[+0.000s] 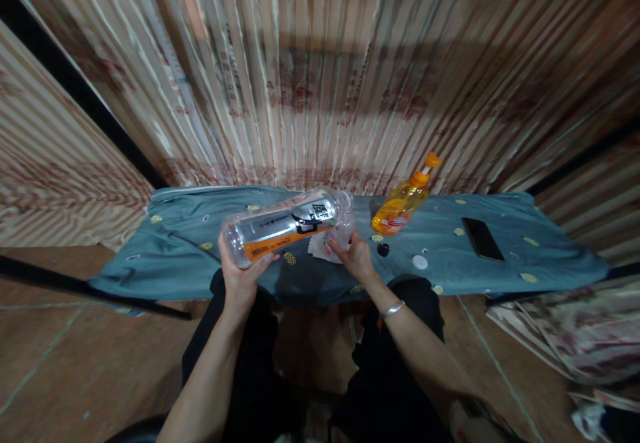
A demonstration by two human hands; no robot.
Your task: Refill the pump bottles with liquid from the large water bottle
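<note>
A clear plastic bottle with a silver and orange label lies tilted sideways, its mouth pointing right. My left hand is wrapped round its base end. My right hand is closed on a small clear container, right at the bottle's mouth. Under that container a white paper or tissue rests on the cloth. Whether liquid passes between the two is too small to tell. To the right of my right hand stands a yellow pump bottle with an orange top.
A teal cloth with yellow pineapple prints covers the narrow table. On it lie a black cap, a white disc and a dark phone at the right. Striped curtains hang behind, with black poles at the sides.
</note>
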